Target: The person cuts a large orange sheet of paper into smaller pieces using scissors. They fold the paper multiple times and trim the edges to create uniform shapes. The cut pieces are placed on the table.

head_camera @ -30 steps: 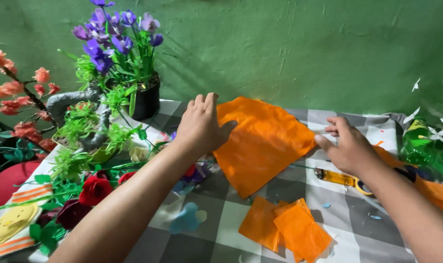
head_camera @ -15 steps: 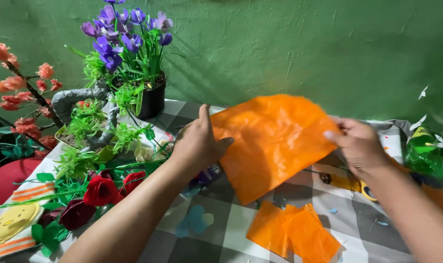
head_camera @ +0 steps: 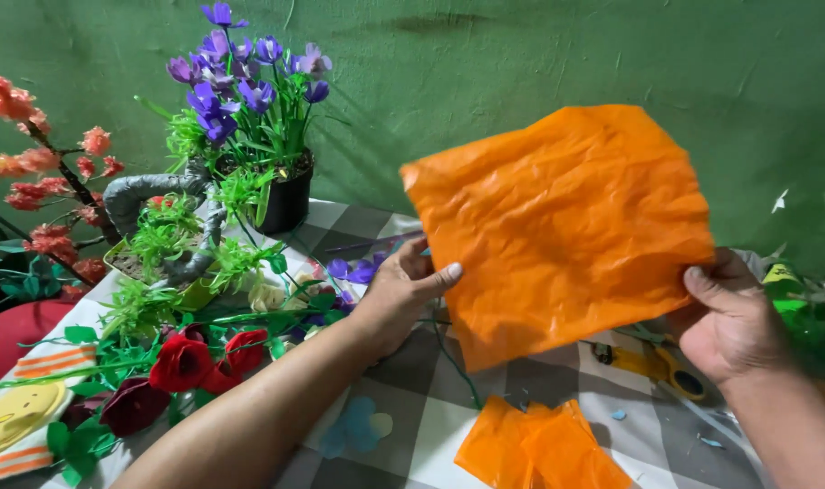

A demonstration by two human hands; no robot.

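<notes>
Lifted off the checked table [head_camera: 403,426] since before, orange sheet [head_camera: 557,226] spans sideways, left hand [head_camera: 403,294] and right hand [head_camera: 734,321] pinching opposite edges.

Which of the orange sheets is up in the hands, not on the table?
The large crumpled orange sheet, pinched at its side edges by the left hand and right hand. The smaller orange pieces lie on the checked tablecloth.
</notes>
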